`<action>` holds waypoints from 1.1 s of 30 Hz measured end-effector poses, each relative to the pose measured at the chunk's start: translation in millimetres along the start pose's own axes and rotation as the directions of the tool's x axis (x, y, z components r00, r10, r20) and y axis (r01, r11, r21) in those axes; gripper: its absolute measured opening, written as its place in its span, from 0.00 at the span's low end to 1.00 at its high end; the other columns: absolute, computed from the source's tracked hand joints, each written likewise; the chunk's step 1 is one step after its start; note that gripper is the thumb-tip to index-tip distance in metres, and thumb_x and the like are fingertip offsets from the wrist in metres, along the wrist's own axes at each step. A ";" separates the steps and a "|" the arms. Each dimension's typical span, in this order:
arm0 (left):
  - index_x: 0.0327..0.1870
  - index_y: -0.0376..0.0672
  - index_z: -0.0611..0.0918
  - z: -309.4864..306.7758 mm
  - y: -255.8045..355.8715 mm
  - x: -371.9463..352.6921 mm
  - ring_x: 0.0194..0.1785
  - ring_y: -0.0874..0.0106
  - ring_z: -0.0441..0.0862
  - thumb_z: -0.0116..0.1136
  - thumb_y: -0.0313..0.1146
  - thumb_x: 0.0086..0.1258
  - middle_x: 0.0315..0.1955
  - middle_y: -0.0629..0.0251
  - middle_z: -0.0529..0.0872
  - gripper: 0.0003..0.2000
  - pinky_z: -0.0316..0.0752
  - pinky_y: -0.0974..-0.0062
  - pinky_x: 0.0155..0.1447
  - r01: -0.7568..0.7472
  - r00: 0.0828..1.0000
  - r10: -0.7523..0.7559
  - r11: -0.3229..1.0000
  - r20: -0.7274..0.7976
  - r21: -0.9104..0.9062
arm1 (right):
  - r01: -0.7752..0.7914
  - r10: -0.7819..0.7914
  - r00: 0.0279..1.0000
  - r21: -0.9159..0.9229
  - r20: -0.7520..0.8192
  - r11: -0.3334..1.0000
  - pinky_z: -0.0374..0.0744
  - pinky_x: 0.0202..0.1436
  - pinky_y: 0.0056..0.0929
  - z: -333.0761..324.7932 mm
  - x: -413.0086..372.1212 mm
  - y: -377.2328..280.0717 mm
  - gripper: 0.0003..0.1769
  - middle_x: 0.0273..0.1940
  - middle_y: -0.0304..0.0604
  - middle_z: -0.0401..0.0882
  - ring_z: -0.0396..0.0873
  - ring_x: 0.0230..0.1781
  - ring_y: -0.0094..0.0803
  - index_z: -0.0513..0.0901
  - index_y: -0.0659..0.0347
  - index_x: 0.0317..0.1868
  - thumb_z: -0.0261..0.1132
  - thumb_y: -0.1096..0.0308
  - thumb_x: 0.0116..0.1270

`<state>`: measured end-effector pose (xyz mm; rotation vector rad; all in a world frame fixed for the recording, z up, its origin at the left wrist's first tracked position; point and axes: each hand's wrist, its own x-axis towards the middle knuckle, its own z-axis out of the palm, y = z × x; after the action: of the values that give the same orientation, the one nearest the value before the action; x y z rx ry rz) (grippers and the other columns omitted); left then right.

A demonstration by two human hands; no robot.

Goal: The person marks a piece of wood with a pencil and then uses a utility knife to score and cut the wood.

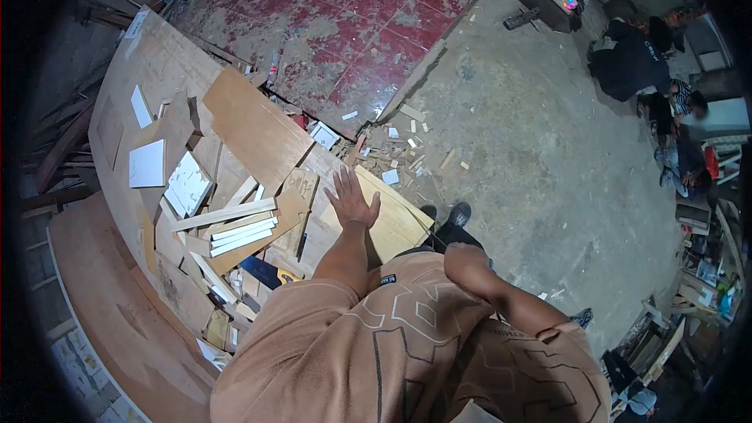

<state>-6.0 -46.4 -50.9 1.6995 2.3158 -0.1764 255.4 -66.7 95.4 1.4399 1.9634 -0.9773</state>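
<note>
My left hand lies flat with spread fingers, pressing on a pale plywood board at the workbench's edge. My right hand is closed in a fist just past the board's near right corner. A thin dark line runs from the board's edge towards that fist; what the fist holds is hidden. Left of my left forearm lies a handsaw with a yellow and black handle, partly under wood scraps. A bundle of white-edged wood strips rests beyond it.
The workbench carries a brown plywood sheet, white tiles and many offcuts. Wood scraps litter the concrete floor ahead. A raised red tiled floor has a broken edge. Several people sit or crouch at the right.
</note>
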 end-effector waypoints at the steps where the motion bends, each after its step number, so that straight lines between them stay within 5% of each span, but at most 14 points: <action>1: 0.78 0.40 0.46 1.3 -0.1 0.3 0.81 0.55 0.35 0.46 0.62 0.65 0.79 0.55 0.41 0.47 0.31 0.39 0.76 -0.002 1.000 0.002 1.000 -0.005 0.007 | -0.042 0.043 0.998 -0.009 0.055 0.999 0.84 0.40 0.46 -15.2 -1.1 -10.9 0.15 0.39 0.60 0.85 0.86 0.40 0.52 0.84 0.66 0.45 0.55 0.68 0.64; 4: 0.78 0.40 0.46 -0.9 1.8 3.5 0.81 0.55 0.35 0.46 0.62 0.65 0.79 0.55 0.41 0.47 0.31 0.38 0.76 -0.007 1.000 0.007 1.000 -0.012 0.010 | -0.063 0.063 0.996 0.000 0.068 0.998 0.84 0.40 0.46 12.0 53.5 -18.0 0.15 0.40 0.60 0.85 0.86 0.40 0.52 0.85 0.64 0.45 0.55 0.67 0.64; 9: 0.78 0.40 0.46 -4.3 0.3 1.3 0.81 0.55 0.35 0.46 0.62 0.65 0.79 0.56 0.41 0.47 0.31 0.38 0.76 -0.007 1.000 0.007 1.000 -0.010 0.000 | -0.005 0.019 0.984 0.078 -0.175 0.997 0.84 0.40 0.48 61.0 103.4 -9.4 0.16 0.39 0.60 0.85 0.86 0.37 0.54 0.85 0.68 0.39 0.52 0.67 0.66; 15: 0.78 0.40 0.46 -2.5 1.5 -0.1 0.81 0.55 0.35 0.46 0.61 0.65 0.79 0.56 0.42 0.47 0.30 0.38 0.76 -0.001 1.000 0.001 1.000 -0.012 -0.009 | -0.022 0.020 0.996 0.018 0.092 1.000 0.83 0.46 0.47 -25.6 -3.7 -9.2 0.13 0.41 0.60 0.85 0.85 0.43 0.52 0.86 0.68 0.38 0.57 0.70 0.60; 20: 0.78 0.41 0.46 1.3 0.8 -0.2 0.81 0.54 0.36 0.51 0.58 0.64 0.78 0.55 0.44 0.47 0.32 0.39 0.76 -0.010 0.999 0.008 0.999 -0.052 -0.036 | -0.046 0.044 0.993 0.019 0.106 0.999 0.83 0.44 0.48 18.3 78.6 -18.8 0.13 0.42 0.59 0.85 0.85 0.42 0.53 0.86 0.67 0.39 0.58 0.69 0.60; 22: 0.78 0.41 0.46 -1.4 1.7 -2.0 0.81 0.54 0.36 0.51 0.58 0.64 0.78 0.55 0.44 0.47 0.32 0.39 0.76 -0.010 0.999 0.008 0.998 -0.048 -0.055 | -0.049 0.056 0.996 0.096 -0.068 0.994 0.84 0.44 0.46 54.6 118.4 -11.9 0.15 0.43 0.58 0.85 0.86 0.44 0.51 0.86 0.67 0.41 0.56 0.68 0.64; 28: 0.78 0.40 0.47 -5.5 2.9 -0.6 0.81 0.54 0.36 0.50 0.59 0.64 0.78 0.55 0.44 0.47 0.32 0.39 0.76 -0.006 1.000 0.004 0.998 -0.025 -0.065 | -0.076 0.074 0.996 0.036 0.038 0.996 0.84 0.44 0.47 2.5 19.7 -4.2 0.15 0.44 0.59 0.85 0.86 0.44 0.53 0.86 0.66 0.43 0.54 0.69 0.65; 33: 0.77 0.40 0.47 -1.9 3.2 1.3 0.81 0.54 0.36 0.50 0.59 0.64 0.78 0.55 0.44 0.47 0.32 0.39 0.76 0.000 0.999 -0.002 0.998 -0.040 -0.057 | -0.061 0.060 0.994 0.009 0.086 0.998 0.84 0.45 0.45 11.6 52.4 -10.3 0.15 0.42 0.61 0.85 0.86 0.43 0.52 0.87 0.66 0.41 0.53 0.70 0.65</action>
<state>-3.6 -43.8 -49.3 1.6894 2.3269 -0.0767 229.3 -47.1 51.4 1.4308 1.8448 -1.0080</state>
